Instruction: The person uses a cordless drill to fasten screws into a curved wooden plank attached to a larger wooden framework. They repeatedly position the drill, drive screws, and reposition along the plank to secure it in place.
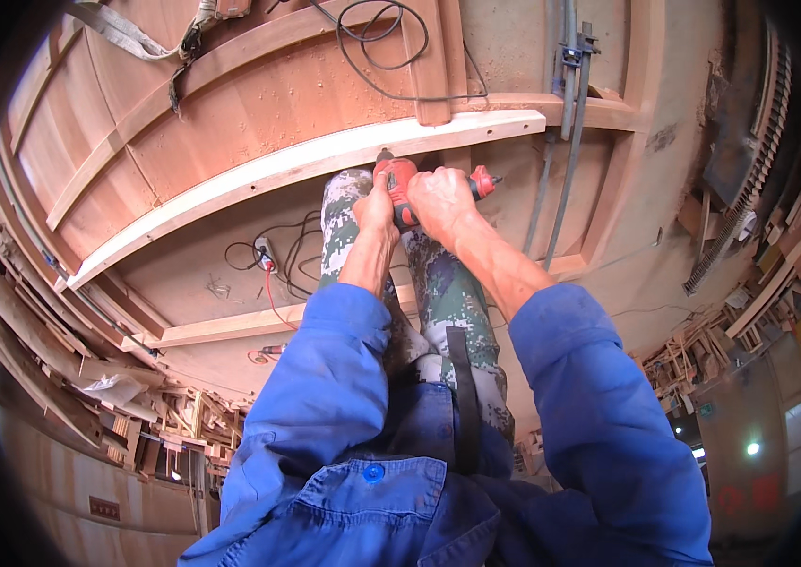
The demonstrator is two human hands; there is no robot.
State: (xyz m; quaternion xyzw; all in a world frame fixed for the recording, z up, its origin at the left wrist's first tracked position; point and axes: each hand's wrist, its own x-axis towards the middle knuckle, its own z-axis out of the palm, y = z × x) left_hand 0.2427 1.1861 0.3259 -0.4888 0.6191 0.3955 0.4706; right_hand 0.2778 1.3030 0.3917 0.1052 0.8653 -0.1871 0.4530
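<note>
A red power drill [397, 178] is held in both my hands, its nose against the near edge of a pale curved wooden beam [325, 156]. My left hand [377, 210] is closed around the side of the drill's body, close to the beam. Wrapped over the grip is my right hand [440, 200]; the red end of the grip, with a dark tip, sticks out to its right. Whether a bit has entered the wood cannot be made out. Small dark holes show along the beam's near face. My legs in camouflage trousers are beneath the drill.
Metal bar clamps [566, 104] cross the frame at right. A black cable [400, 64] loops over the wood panel [240, 118]. Below lie a power strip [265, 251] with cords and a wooden crosspiece [221, 328]. Scrap wood [197, 416] is piled at lower left.
</note>
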